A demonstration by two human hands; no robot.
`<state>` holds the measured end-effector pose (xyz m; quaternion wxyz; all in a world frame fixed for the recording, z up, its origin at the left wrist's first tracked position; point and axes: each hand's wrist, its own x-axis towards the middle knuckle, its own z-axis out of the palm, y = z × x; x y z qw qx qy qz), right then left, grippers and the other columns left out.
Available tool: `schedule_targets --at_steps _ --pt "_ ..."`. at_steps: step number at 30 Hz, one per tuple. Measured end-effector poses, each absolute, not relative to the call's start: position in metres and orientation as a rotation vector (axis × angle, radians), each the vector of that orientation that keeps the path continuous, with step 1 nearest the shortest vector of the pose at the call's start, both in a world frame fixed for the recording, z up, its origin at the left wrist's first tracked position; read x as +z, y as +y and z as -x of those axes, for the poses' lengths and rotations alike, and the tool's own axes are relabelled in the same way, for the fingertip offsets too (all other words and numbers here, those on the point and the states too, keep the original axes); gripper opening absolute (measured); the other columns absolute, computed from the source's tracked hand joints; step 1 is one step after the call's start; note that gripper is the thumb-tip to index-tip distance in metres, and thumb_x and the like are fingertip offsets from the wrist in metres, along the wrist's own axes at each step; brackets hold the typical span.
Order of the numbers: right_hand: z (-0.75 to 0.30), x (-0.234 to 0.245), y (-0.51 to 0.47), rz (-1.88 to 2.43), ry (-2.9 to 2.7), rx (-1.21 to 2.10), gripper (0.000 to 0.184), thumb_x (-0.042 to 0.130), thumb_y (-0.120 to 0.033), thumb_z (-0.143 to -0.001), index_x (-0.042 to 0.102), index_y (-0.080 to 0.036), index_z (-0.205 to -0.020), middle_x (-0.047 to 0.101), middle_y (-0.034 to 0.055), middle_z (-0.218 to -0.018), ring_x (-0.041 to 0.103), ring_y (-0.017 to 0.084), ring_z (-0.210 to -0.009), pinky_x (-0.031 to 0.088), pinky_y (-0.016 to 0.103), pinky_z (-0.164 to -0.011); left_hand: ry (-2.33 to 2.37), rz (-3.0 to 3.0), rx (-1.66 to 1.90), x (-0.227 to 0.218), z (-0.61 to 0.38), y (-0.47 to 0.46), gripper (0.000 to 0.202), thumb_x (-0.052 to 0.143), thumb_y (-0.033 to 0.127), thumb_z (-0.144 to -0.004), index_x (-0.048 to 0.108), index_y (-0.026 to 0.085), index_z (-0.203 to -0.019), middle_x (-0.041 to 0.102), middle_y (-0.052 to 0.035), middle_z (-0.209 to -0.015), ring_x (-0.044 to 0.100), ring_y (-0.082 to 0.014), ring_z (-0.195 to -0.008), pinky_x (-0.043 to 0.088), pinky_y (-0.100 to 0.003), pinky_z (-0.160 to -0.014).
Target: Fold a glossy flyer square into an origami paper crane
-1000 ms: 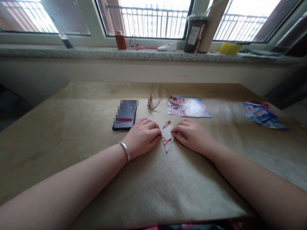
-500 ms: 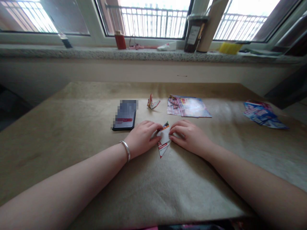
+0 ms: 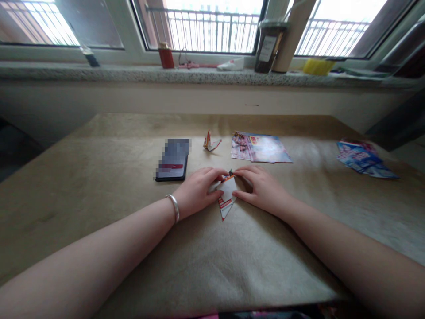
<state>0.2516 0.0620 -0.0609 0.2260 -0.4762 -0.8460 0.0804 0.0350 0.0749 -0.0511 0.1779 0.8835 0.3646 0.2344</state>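
A small folded piece of printed paper (image 3: 228, 190), white with red and orange bands, lies on the table between my hands, its pointed end toward me. My left hand (image 3: 202, 188), with a silver bangle at the wrist, grips the paper's left edge between thumb and fingers. From the other side, my right hand (image 3: 260, 186) has its index finger at the far tip and its thumb on the right edge. Beyond them stands a small folded paper figure (image 3: 211, 142), white and red.
A phone (image 3: 173, 159) lies left of the figure on the brown table (image 3: 99, 186). Printed leaflets (image 3: 270, 148) are behind my right hand, with blue printed sheets (image 3: 365, 159) farther right. A red container (image 3: 166, 56) and a dark jar (image 3: 268, 48) stand on the windowsill.
My right index finger has moved forward to the paper's far tip, and its thumb and fingers are spread wider. The left fingers have shifted slightly toward that tip.
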Motion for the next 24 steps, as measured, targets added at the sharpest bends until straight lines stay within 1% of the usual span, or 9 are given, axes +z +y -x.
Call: schedule_targets --at_steps 5,9,14,17,20,24 --pt "-0.2521 -0.0628 0.0640 1.306 -2.311 0.270 0.046 0.066 -0.039 -0.073 0.059 -0.017 -0.113 0.059 0.0108 -0.116 0.052 0.026 -0.109 0.043 0.044 -0.095 1.004 -2.424 0.715 -0.0530 -0.0348 0.0755 0.041 0.062 0.017 -0.074 0.051 0.019 -0.114 0.061 -0.0041 -0.098 0.058 -0.0160 -0.091 0.047 -0.033 -0.085" --pt "-0.2520 -0.0642 0.0653 1.245 -2.288 0.326 0.044 0.066 -0.034 -0.074 0.058 -0.017 -0.114 0.058 0.0110 -0.118 0.051 0.024 -0.112 0.041 0.043 -0.098 0.973 -2.420 0.707 -0.0527 -0.0350 0.0753 0.045 0.064 0.017 -0.073 0.050 0.019 -0.115 0.062 -0.0032 -0.097 0.058 -0.0160 -0.092 0.047 -0.034 -0.086" --pt "-0.2514 -0.0653 0.0661 1.252 -2.285 0.342 0.043 0.067 -0.033 -0.073 0.060 -0.016 -0.112 0.058 0.0125 -0.117 0.051 0.024 -0.111 0.041 0.043 -0.098 0.999 -2.421 0.680 -0.0513 -0.0353 0.0752 0.044 0.064 0.018 -0.074 0.050 0.020 -0.115 0.058 -0.0047 -0.104 0.057 -0.0161 -0.094 0.047 -0.033 -0.087" --pt "-0.2518 -0.0645 0.0664 1.274 -2.294 0.336 0.041 0.067 -0.034 -0.073 0.062 -0.016 -0.109 0.059 0.0120 -0.116 0.051 0.024 -0.111 0.041 0.041 -0.098 1.054 -2.442 0.647 -0.0517 -0.0344 0.0756 0.045 0.063 0.022 -0.075 0.050 0.018 -0.117 0.056 -0.0064 -0.107 0.055 -0.0179 -0.099 0.045 -0.034 -0.091" --pt "-0.2521 -0.0629 0.0663 1.322 -2.290 0.298 0.040 0.066 -0.036 -0.074 0.064 -0.016 -0.108 0.059 0.0115 -0.116 0.052 0.025 -0.110 0.041 0.042 -0.097 1.125 -2.519 0.576 -0.0524 -0.0338 0.0761 0.039 0.060 0.030 -0.079 0.054 0.016 -0.115 0.056 -0.0094 -0.110 0.051 -0.0221 -0.107 0.041 -0.039 -0.096" --pt "-0.2513 -0.0619 0.0659 1.302 -2.288 0.308 0.035 0.066 -0.035 -0.074 0.065 -0.018 -0.105 0.059 0.0098 -0.116 0.052 0.024 -0.109 0.042 0.040 -0.097 1.151 -2.590 0.545 -0.0534 -0.0339 0.0772 0.035 0.059 0.035 -0.080 0.060 0.016 -0.110 0.057 -0.0099 -0.108 0.050 -0.0237 -0.107 0.040 -0.040 -0.097"
